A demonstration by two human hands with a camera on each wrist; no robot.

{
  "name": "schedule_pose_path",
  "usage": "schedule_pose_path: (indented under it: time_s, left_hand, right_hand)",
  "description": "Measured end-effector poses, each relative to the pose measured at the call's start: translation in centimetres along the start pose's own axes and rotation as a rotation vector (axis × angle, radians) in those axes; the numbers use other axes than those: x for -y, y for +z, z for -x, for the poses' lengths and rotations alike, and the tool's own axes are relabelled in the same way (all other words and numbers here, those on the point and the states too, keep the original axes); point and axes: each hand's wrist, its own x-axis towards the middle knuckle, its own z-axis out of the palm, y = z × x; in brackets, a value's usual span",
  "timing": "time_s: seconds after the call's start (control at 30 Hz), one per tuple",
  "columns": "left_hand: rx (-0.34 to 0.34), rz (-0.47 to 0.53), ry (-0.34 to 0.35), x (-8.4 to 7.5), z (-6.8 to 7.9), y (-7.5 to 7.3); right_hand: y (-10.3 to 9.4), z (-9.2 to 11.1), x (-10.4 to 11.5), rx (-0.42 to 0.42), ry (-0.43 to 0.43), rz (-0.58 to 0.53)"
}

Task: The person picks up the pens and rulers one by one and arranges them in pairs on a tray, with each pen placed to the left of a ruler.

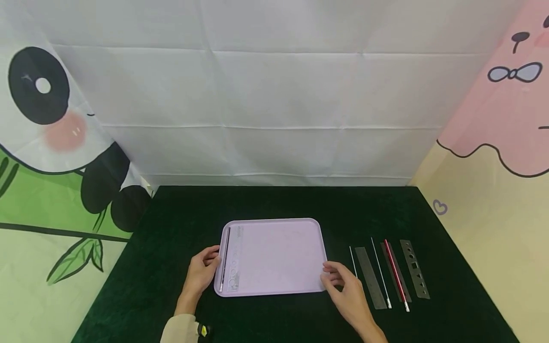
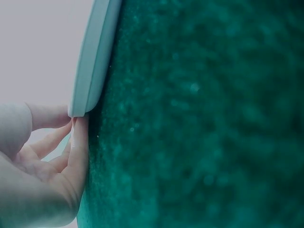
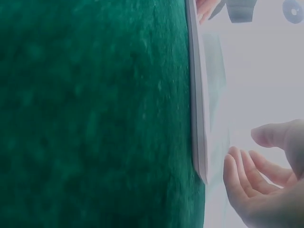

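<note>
A lavender tray (image 1: 279, 257) with rounded corners lies flat on the dark green table. Inside its left side are a thin dark stick (image 1: 225, 257) and a clear stencil ruler (image 1: 235, 259) with printed shapes. My left hand (image 1: 201, 270) pinches the tray's left edge, thumb and fingertips meeting at the rim in the left wrist view. At the opposite edge is my right hand (image 1: 344, 288), its fingers loosely bent. The right wrist view shows a gap between that thumb and the fingers, with nothing in it, just off the tray's rim (image 3: 199, 118).
To the right lie a grey ruler (image 1: 371, 277), slim white-ended sticks (image 1: 381, 271), a red pencil (image 1: 396, 275) over a dark strip (image 1: 391, 267), and a stencil strip with holes (image 1: 414, 269). White cloth (image 1: 279, 95) hangs behind the table (image 1: 180, 209).
</note>
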Motion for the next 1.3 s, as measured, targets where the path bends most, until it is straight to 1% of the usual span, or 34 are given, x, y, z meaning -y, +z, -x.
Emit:
schedule_pose_path:
  time_s: [0.2,0.37,0.57,0.8,1.17,1.3]
  left_hand:
    - [-0.002,0.006,0.002,0.0,0.0,0.0]
    - [-0.009,0.000,0.005,0.2,0.0,0.1]
    - [-0.008,-0.002,-0.004,0.3,-0.1,0.2]
    - [0.008,-0.005,-0.013,0.2,0.0,0.1]
    - [0.008,-0.009,-0.012,0.3,-0.1,0.0]
    - [0.004,-0.008,-0.011,0.3,-0.1,0.1]
  right_hand:
    - [-1.0,0.3,-0.7,-0.021,0.027,0.024]
    - [-1.8,0.5,-1.2,-0.037,0.062,0.065]
    - [-2.6,0.8,-1.5,-0.057,0.060,0.118]
    - [-3.6,1.1,-1.6,-0.034,0.104,0.164]
    - [-5.0,1.3,-2.5,0.015,0.251,0.208]
    - [-5.3,1.3,-2.8,0.019,0.271,0.227]
